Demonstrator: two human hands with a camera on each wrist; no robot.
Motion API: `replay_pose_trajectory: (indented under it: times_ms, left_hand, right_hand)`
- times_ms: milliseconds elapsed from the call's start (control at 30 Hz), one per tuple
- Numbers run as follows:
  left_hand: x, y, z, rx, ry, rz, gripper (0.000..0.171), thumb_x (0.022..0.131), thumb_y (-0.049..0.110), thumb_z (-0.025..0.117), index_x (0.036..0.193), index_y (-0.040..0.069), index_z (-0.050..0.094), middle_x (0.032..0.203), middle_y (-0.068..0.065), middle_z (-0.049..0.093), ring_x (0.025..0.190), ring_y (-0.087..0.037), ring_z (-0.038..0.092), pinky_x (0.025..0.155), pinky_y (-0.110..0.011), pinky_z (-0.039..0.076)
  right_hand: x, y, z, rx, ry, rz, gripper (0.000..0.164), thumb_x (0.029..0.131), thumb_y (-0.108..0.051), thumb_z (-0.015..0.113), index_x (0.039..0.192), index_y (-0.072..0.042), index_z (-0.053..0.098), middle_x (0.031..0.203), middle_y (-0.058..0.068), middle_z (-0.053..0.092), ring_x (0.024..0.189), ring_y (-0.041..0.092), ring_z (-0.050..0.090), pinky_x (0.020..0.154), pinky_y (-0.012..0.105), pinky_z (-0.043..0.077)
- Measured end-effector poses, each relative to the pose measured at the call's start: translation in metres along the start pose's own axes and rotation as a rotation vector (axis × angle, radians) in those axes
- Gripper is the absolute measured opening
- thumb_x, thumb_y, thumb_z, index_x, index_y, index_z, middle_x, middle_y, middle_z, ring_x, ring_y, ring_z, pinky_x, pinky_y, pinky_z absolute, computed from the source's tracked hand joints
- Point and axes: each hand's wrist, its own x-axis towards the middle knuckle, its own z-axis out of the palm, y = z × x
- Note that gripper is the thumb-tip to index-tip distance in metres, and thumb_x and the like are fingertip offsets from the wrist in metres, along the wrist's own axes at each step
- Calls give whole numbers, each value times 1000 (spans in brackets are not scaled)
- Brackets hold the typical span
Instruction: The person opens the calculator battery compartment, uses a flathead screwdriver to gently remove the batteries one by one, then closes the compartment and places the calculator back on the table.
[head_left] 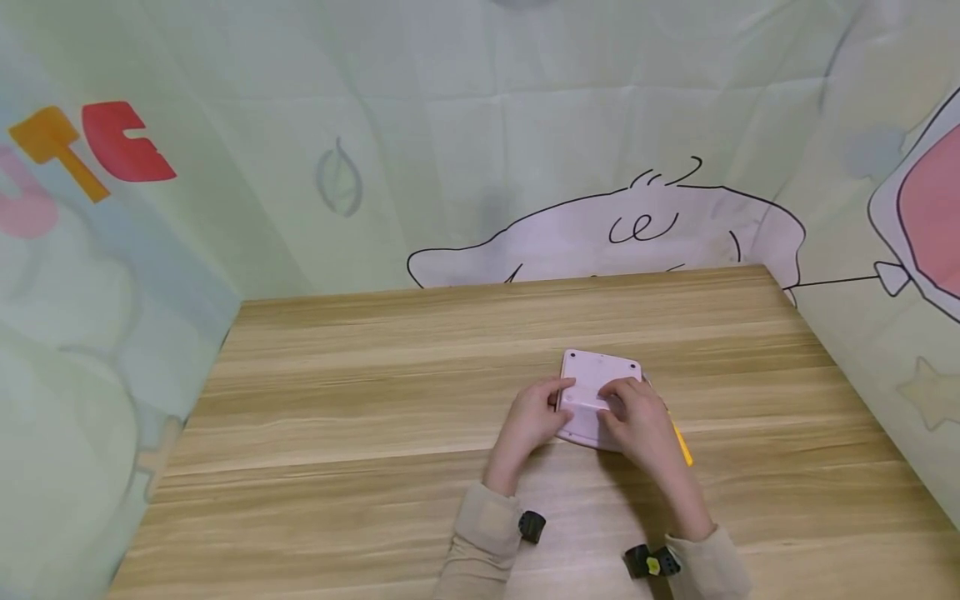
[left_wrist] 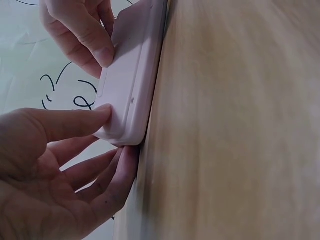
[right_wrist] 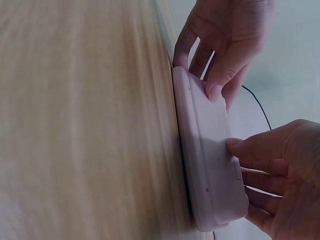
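A flat, pale pink plastic device (head_left: 600, 365) lies back face up on the wooden table, with dark round dots at its far corners and a raised ridge across the middle. Its front is hidden, so its kind cannot be told. My left hand (head_left: 534, 414) holds its left edge, thumb on top and the other fingers along the side, as the left wrist view shows. Over the right half, my right hand (head_left: 643, 421) grips the raised back panel (right_wrist: 212, 135) with bent fingers and thumb. A slim yellow-orange stick (head_left: 682, 440) lies on the table beside it, partly behind the right hand.
The wood-grain table (head_left: 337, 400) extends widely to the left and toward the far edge. A printed cloth backdrop (head_left: 420, 125) with cartoon drawings hangs behind and along both sides. Black camera straps (head_left: 532, 527) sit at both wrists.
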Motion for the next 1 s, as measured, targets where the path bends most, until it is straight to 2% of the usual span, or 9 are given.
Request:
replay_pose_trajectory:
  times_ms: [267, 533, 767, 1000]
  left_hand:
    - [-1, 1, -1, 4, 6, 6, 45, 81, 4, 71, 125, 9, 64, 132, -14, 61, 118, -27, 58, 102, -42, 45]
    - [-1, 3, -2, 7, 4, -3, 45, 80, 4, 71, 124, 9, 65, 122, -12, 66, 98, -22, 61, 87, -36, 50]
    - [-1, 3, -2, 18, 5, -9, 46, 80, 4, 71, 125, 10, 65, 122, -12, 66, 97, -21, 61, 86, -35, 50]
    - [-1, 3, -2, 25, 3, -12, 45, 81, 5, 70, 125, 11, 64, 127, -12, 64, 104, -21, 60, 92, -37, 50]
  right_hand:
    - [0, 0, 0, -8, -2, 2, 21, 75, -3, 74, 94, 1, 66, 97, 17, 67, 98, 34, 60, 89, 49, 47]
    - [0, 0, 1, -23, -13, 18, 22, 74, -3, 74, 94, 0, 66, 97, 16, 67, 97, 34, 59, 87, 48, 47]
    - [0, 0, 1, -17, -10, 16, 22, 74, -3, 75, 94, 1, 66, 97, 16, 67, 97, 33, 60, 88, 47, 47]
    - [0, -1, 0, -17, -15, 19, 22, 74, -3, 75, 94, 1, 66, 96, 16, 67, 97, 33, 60, 88, 47, 48]
